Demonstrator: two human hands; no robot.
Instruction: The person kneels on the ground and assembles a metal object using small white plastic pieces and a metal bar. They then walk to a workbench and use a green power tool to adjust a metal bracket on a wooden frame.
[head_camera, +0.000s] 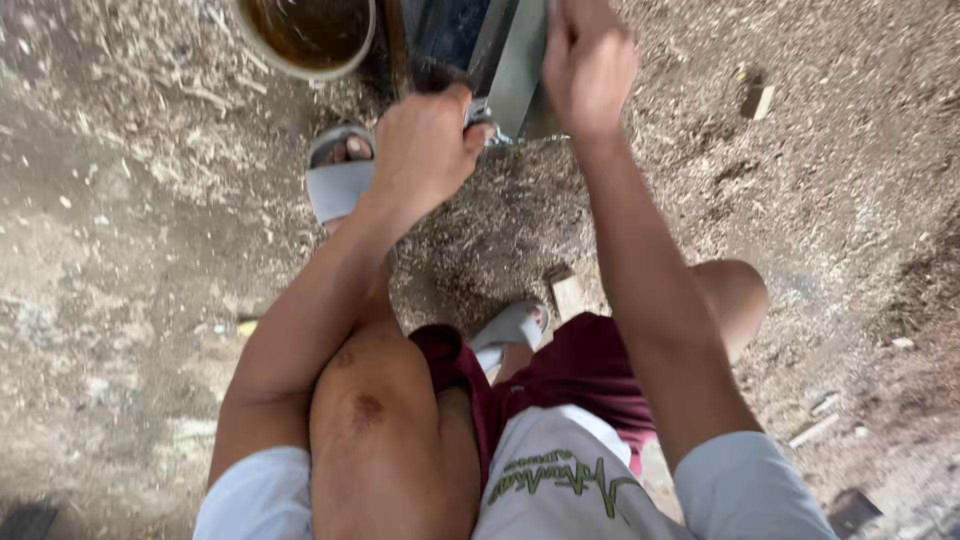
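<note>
gripping a small metal part, the left hand is clenched in a fist just left of the grey metal piece. the right hand presses flat, fingers together, on that piece's right edge. a bucket of brown liquid stands left of the piece, a grey sandal below it on the chip-strewn ground. steady pressure from the right palm probably keeps the piece from shifting while the left works.
</note>
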